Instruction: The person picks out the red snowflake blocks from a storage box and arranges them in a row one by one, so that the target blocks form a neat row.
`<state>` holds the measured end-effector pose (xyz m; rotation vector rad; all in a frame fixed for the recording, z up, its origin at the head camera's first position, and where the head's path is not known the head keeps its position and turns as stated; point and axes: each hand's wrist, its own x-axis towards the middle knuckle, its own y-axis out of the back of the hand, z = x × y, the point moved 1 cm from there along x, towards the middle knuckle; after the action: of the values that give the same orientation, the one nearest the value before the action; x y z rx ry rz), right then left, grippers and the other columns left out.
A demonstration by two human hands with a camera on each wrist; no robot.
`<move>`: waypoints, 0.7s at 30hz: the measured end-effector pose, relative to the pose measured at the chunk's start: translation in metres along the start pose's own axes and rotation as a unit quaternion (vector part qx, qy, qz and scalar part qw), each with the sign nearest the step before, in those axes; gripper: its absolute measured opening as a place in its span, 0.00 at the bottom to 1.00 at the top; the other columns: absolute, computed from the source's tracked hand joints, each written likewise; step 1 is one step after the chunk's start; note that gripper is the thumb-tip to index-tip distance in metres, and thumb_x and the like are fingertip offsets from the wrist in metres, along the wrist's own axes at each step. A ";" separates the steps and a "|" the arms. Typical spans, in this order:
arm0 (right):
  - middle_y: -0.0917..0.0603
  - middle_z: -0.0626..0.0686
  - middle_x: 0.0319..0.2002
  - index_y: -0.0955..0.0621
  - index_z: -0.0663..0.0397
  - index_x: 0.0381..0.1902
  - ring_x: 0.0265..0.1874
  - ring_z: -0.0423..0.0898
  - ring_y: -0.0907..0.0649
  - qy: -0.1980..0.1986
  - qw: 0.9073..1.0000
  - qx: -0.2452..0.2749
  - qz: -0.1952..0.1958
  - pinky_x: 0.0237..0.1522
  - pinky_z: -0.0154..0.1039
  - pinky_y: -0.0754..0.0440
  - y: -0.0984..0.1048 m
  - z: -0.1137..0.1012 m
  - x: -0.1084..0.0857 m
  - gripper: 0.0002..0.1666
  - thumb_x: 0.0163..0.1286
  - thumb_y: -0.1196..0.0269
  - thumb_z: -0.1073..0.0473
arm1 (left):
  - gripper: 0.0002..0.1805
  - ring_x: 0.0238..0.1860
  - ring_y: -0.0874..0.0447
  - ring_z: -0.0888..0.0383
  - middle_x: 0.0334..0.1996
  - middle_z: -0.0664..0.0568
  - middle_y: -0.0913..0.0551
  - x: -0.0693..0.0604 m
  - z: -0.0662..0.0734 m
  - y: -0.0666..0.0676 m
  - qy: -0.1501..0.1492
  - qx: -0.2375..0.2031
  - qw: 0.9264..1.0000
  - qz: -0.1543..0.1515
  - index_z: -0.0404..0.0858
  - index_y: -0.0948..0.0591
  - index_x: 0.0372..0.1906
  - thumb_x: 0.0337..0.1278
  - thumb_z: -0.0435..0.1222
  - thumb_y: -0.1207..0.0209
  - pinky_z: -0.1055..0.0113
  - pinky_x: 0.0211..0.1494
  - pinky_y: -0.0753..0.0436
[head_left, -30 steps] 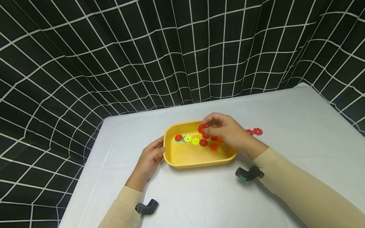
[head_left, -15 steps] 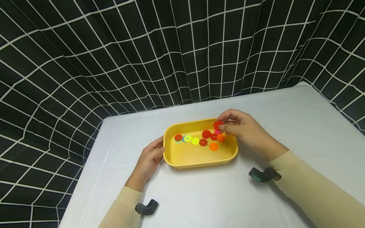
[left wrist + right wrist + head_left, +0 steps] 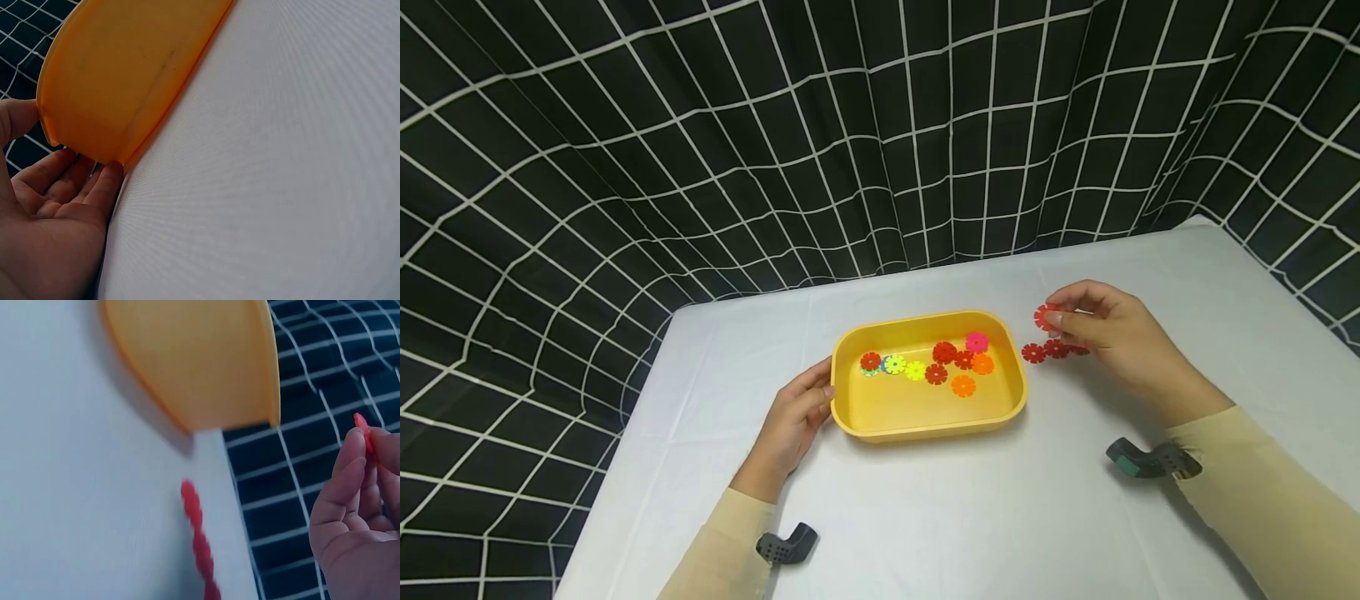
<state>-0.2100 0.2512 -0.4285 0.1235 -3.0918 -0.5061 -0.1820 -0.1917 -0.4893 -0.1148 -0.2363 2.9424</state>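
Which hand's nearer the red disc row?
Right. The right hand is close by the red disc row; the left hand holds the yellow tray by the end farther off.

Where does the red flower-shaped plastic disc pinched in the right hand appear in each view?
Head: right of centre, the red flower-shaped plastic disc is pinched by the right hand.
Left wrist: not in it.
Right wrist: near the right edge, about mid-height, seen nearly edge-on.
Shared landmark: the yellow rounded plastic tray, in all three.
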 end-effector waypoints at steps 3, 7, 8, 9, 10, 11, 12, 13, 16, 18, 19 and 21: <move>0.13 0.46 0.50 0.19 0.58 0.64 0.45 0.51 0.16 -0.005 1.000 -0.002 0.017 0.44 0.34 0.12 0.012 0.010 0.000 0.23 0.81 0.32 0.50 | 0.32 0.77 0.30 0.49 0.78 0.42 0.28 0.000 0.000 0.000 0.001 0.000 1.000 0.000 0.30 0.29 0.80 0.74 0.28 0.44 0.61 0.74 0.24; 0.13 0.42 0.50 0.20 0.61 0.65 0.46 0.45 0.16 -0.007 0.999 0.008 0.036 0.48 0.30 0.13 0.025 0.022 0.001 0.24 0.82 0.32 0.52 | 0.31 0.77 0.30 0.49 0.78 0.43 0.28 0.000 0.000 0.000 0.001 -0.002 1.000 0.003 0.30 0.29 0.80 0.75 0.28 0.45 0.61 0.74 0.24; 0.13 0.41 0.49 0.20 0.62 0.66 0.46 0.44 0.16 -0.008 0.999 0.008 0.041 0.48 0.30 0.13 0.029 0.025 0.001 0.24 0.82 0.33 0.52 | 0.31 0.77 0.30 0.49 0.78 0.43 0.28 0.000 0.000 0.000 0.001 -0.002 1.000 0.004 0.30 0.29 0.80 0.75 0.27 0.45 0.61 0.74 0.24; 0.12 0.40 0.49 0.20 0.61 0.66 0.47 0.42 0.16 -0.011 0.999 0.005 0.045 0.48 0.29 0.14 0.032 0.028 0.002 0.24 0.82 0.33 0.52 | 0.31 0.77 0.30 0.48 0.78 0.43 0.27 0.000 0.000 0.000 0.001 -0.002 1.000 0.004 0.30 0.29 0.80 0.75 0.27 0.45 0.61 0.73 0.24; 0.12 0.39 0.49 0.20 0.62 0.66 0.47 0.41 0.15 -0.010 0.999 0.004 0.048 0.48 0.29 0.14 0.035 0.031 0.002 0.24 0.82 0.33 0.52 | 0.31 0.77 0.30 0.48 0.78 0.43 0.27 0.000 -0.001 0.000 0.001 -0.002 1.000 0.005 0.30 0.29 0.80 0.75 0.27 0.45 0.61 0.73 0.24; 0.12 0.38 0.49 0.21 0.62 0.66 0.47 0.40 0.15 -0.012 0.999 0.004 0.050 0.48 0.29 0.14 0.037 0.034 0.002 0.25 0.82 0.33 0.52 | 0.31 0.78 0.30 0.48 0.78 0.43 0.27 0.000 -0.001 0.000 0.001 -0.001 1.000 0.005 0.30 0.29 0.80 0.75 0.27 0.45 0.61 0.73 0.24; 0.12 0.38 0.48 0.21 0.63 0.67 0.48 0.40 0.15 -0.014 0.999 0.005 0.053 0.49 0.29 0.14 0.040 0.037 0.002 0.25 0.82 0.34 0.52 | 0.31 0.78 0.31 0.48 0.78 0.43 0.28 0.000 -0.001 0.000 0.000 0.000 1.000 0.004 0.30 0.29 0.80 0.75 0.27 0.45 0.61 0.73 0.24; 0.12 0.38 0.48 0.21 0.64 0.67 0.48 0.39 0.15 -0.015 0.998 0.006 0.055 0.49 0.28 0.14 0.042 0.040 0.002 0.26 0.82 0.34 0.52 | 0.31 0.78 0.31 0.48 0.78 0.43 0.28 0.001 -0.001 0.000 0.000 0.000 1.000 0.003 0.30 0.29 0.80 0.75 0.27 0.45 0.62 0.73 0.24; 0.12 0.36 0.48 0.22 0.65 0.68 0.48 0.36 0.14 -0.020 0.998 0.013 0.060 0.50 0.27 0.15 0.047 0.049 0.003 0.27 0.82 0.34 0.52 | 0.31 0.78 0.30 0.49 0.78 0.43 0.28 0.001 -0.001 0.000 0.001 0.001 1.000 0.002 0.30 0.29 0.80 0.75 0.27 0.45 0.61 0.73 0.24; 0.12 0.36 0.48 0.23 0.66 0.68 0.48 0.35 0.14 -0.022 0.998 0.019 0.062 0.50 0.26 0.15 0.050 0.053 0.004 0.27 0.82 0.34 0.52 | 0.31 0.77 0.30 0.49 0.78 0.43 0.28 0.001 0.000 0.000 0.001 0.001 1.000 0.001 0.30 0.30 0.80 0.75 0.28 0.45 0.61 0.73 0.24; 0.12 0.36 0.48 0.23 0.67 0.68 0.48 0.33 0.14 -0.022 0.998 0.021 0.064 0.50 0.26 0.15 0.051 0.055 0.004 0.27 0.83 0.34 0.53 | 0.31 0.77 0.30 0.49 0.78 0.43 0.28 0.001 0.000 0.000 0.001 0.000 1.000 0.001 0.30 0.30 0.80 0.75 0.27 0.45 0.61 0.73 0.24; 0.12 0.35 0.48 0.23 0.67 0.68 0.48 0.33 0.14 -0.024 0.997 0.016 0.067 0.50 0.26 0.16 0.053 0.059 0.005 0.27 0.83 0.34 0.53 | 0.31 0.77 0.29 0.49 0.78 0.43 0.28 0.000 0.000 0.000 0.001 -0.001 1.000 0.002 0.30 0.29 0.80 0.75 0.27 0.45 0.61 0.73 0.24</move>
<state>-0.2197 0.3192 -0.4674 -0.0974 -3.1269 -0.4609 -0.1824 -0.1916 -0.4894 -0.1186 -0.2386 2.9454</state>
